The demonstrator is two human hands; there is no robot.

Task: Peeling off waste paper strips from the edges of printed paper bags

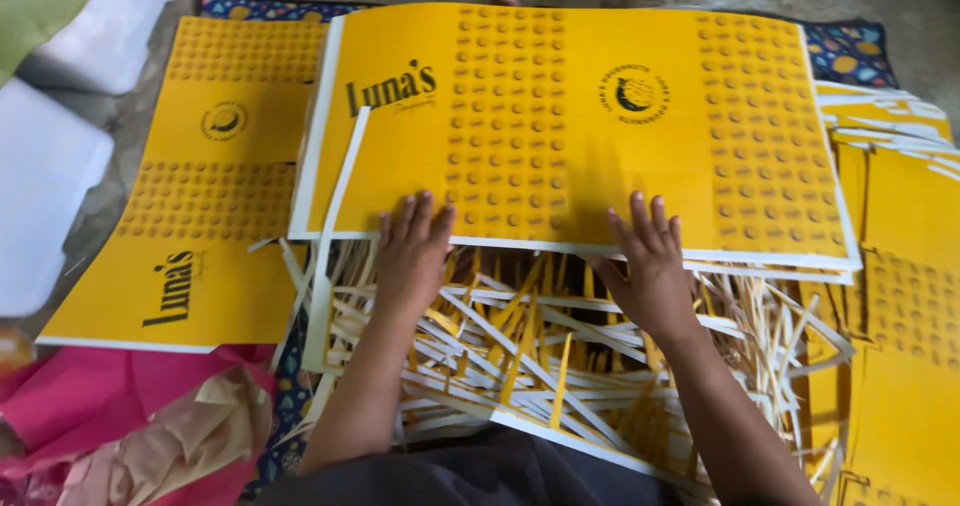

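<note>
A large yellow printed sheet (pixel 570 116) with a white border lies flat in front of me, covered with rows of small round pictures and dark lettering. My left hand (pixel 412 251) rests palm down on its near edge, fingers spread. My right hand (pixel 648 266) presses flat on the same near edge further right, fingers apart. Neither hand grips anything. Below both hands lies a heap of thin white and yellow paper strips (pixel 540 356).
A second yellow printed sheet (pixel 210 196) lies to the left. A stack of yellow sheets (pixel 900 266) sits at the right. Pink and tan cloth (pixel 130 426) is bunched at the lower left. White boards (pixel 50 156) lie at the far left on a patterned mat (pixel 850 51).
</note>
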